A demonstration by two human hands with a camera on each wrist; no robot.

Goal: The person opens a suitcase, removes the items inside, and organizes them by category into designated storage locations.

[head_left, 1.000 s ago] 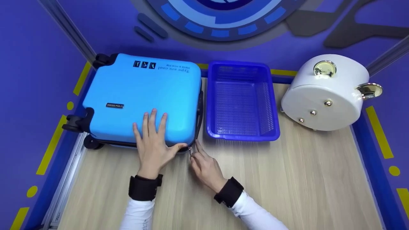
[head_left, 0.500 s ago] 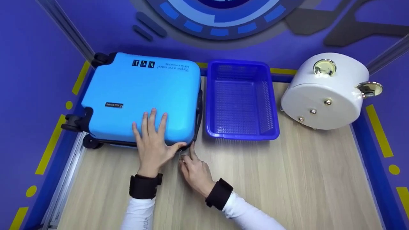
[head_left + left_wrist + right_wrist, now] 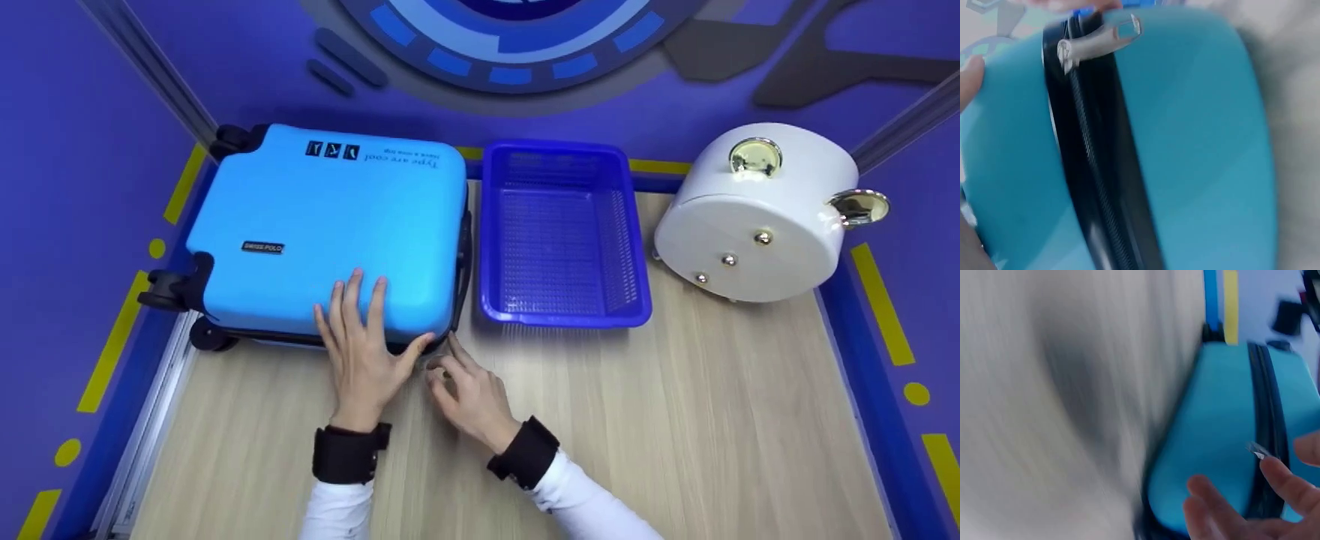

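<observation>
A light blue hard-shell suitcase lies flat at the left with its black wheels toward the left wall. My left hand rests on its front edge, fingers spread over the lid and thumb stretched toward the near right corner. Close to that corner is my right hand, its thumb and fingers apart. In the right wrist view a fingertip lies against the metal zipper pull, which is not pinched. The left wrist view shows the zipper running along the black band, its teeth joined below the slider.
A blue plastic basket stands right of the suitcase. Farther right sits a white drum-shaped case with gold fittings. Blue walls enclose the wooden tabletop at the left, back and right.
My right hand slid left along the suitcase corner with the zipper pull, then loosened its fingers from it and shifted slightly right. My left hand moved slightly toward me, still on the suitcase.
</observation>
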